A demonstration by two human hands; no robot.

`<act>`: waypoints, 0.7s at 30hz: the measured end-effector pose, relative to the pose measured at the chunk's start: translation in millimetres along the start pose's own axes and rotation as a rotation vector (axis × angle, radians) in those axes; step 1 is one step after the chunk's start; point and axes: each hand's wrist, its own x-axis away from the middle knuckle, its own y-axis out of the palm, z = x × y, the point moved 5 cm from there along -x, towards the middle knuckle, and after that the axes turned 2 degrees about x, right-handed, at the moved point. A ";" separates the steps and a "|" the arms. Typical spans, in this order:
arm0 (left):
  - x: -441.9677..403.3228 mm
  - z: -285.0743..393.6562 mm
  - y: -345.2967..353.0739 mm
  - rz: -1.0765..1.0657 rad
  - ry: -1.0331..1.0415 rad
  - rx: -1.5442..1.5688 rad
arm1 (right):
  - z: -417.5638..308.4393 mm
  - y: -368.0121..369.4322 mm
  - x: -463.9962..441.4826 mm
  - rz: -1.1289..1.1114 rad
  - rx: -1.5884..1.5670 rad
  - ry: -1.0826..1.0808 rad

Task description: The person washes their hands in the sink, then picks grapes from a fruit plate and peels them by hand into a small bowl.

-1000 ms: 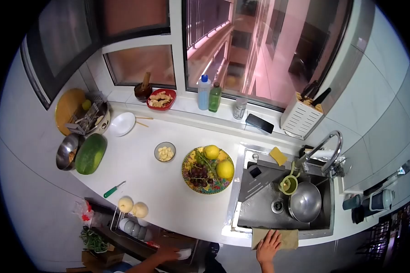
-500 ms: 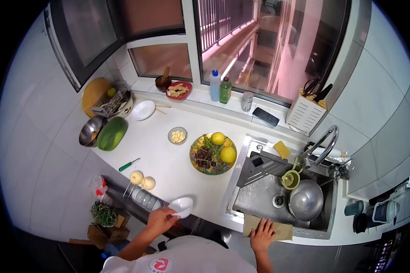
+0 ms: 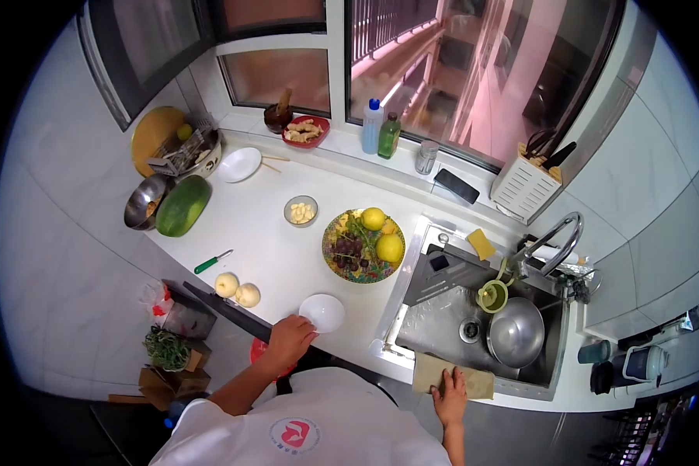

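My left hand (image 3: 291, 340) pinches the near rim of a small white bowl (image 3: 323, 312), which is at the front of the counter. Fingers apart, my right hand (image 3: 449, 394) lies on a folded tan cloth (image 3: 474, 382) draped over the sink's front edge. Left of the bowl are two peeled, pale round fruits (image 3: 247, 295) and a green-handled knife (image 3: 213, 261). Behind the bowl sits a patterned plate (image 3: 335, 268) with lemons and grapes. A small glass bowl (image 3: 289, 220) holds what look like peeled garlic cloves.
The sink (image 3: 435, 330) contains a metal bowl (image 3: 516, 332) and a green strainer-like cup (image 3: 492, 297). A watermelon (image 3: 184, 206) lies at the left. Bottles (image 3: 388, 136), a phone (image 3: 457, 186) and a knife block (image 3: 525, 189) line the sill. A dark drawer front (image 3: 229, 311) juts at the counter's left.
My left hand has moved the white bowl up and right, and it now looks upright instead of tilted. The row of stacked bowls below the counter edge is out of view. My right hand stays on the cloth.
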 end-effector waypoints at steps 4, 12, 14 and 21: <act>-6.8 -30.2 24.1 -0.011 0.077 0.010 | -24.0 -10.2 -15.0 0.095 -0.260 0.075; -17.3 -69.6 18.2 0.105 0.239 0.095 | -158.4 -32.3 -116.4 0.065 -0.423 -0.016; -19.9 -75.7 11.0 0.121 0.239 0.112 | -199.1 -41.5 -152.7 0.173 -0.327 -0.250; -31.0 -101.0 8.7 0.183 0.281 0.139 | -287.0 -30.8 -283.1 0.317 -0.065 -0.493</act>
